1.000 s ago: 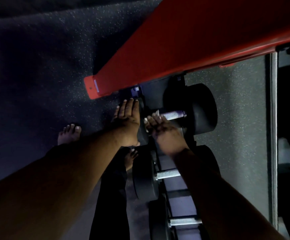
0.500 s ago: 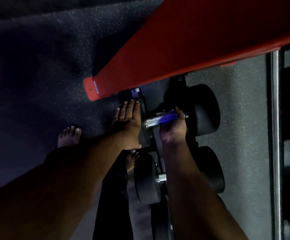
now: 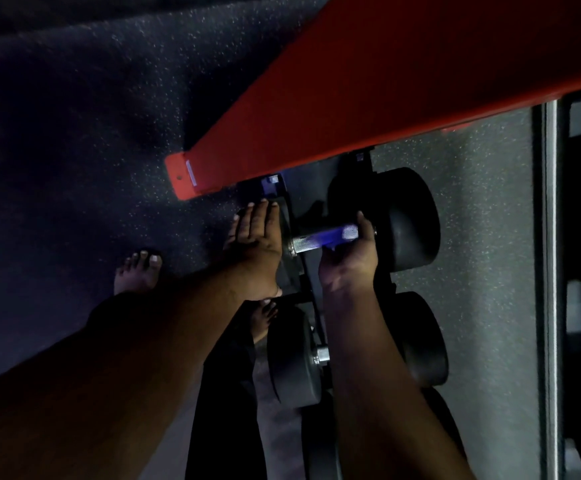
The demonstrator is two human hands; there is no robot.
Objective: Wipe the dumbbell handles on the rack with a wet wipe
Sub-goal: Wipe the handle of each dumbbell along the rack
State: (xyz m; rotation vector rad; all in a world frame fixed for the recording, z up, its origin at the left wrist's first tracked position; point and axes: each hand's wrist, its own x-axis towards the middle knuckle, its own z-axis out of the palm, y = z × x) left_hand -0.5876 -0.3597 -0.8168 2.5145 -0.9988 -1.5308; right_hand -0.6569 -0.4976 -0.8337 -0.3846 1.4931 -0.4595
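Observation:
The top dumbbell on the rack has black round heads and a knurled metal handle (image 3: 320, 239) that glints blue. My right hand (image 3: 349, 261) curls round the right part of that handle from below, thumb up against the right head (image 3: 410, 220). No wet wipe shows; it may be hidden inside the grip. My left hand (image 3: 256, 237) lies flat with straight fingers on the dumbbell's left head, which it mostly covers. A second dumbbell (image 3: 292, 358) sits lower on the rack, its handle hidden behind my right forearm.
A red steel beam (image 3: 368, 98) of the rack frame crosses above the dumbbells. My bare feet (image 3: 140, 270) stand on dark speckled rubber flooring to the left. A grey vertical rail (image 3: 548, 271) runs along the right, with more black weights below.
My right hand has slid from the left part of the handle to its right end, turning from on top to underneath. The left hand has stayed on the head.

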